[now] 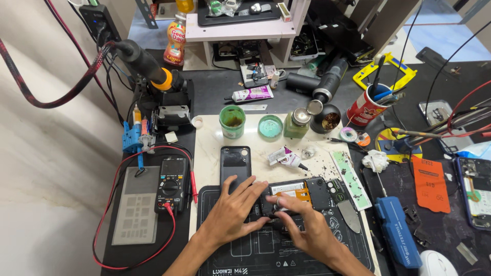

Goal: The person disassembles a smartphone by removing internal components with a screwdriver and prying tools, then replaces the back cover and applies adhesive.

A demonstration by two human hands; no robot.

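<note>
An opened phone (299, 193) with orange and black inner parts lies on a black work mat (266, 250). My left hand (232, 209) rests flat beside it, fingers spread, with fingertips touching the phone's left edge. My right hand (302, 225) pinches a small silvery tool or part against the phone's lower left corner; what it is I cannot tell. A dark phone back cover (235, 162) lies just beyond my left hand.
A multimeter (171, 184) with red leads sits left. Green jars (232, 121), a glue tube (286, 157), a green-white strip (350, 179), a blue case (398, 230), an orange card (430, 184) and a red cup of tools (365, 107) surround the mat.
</note>
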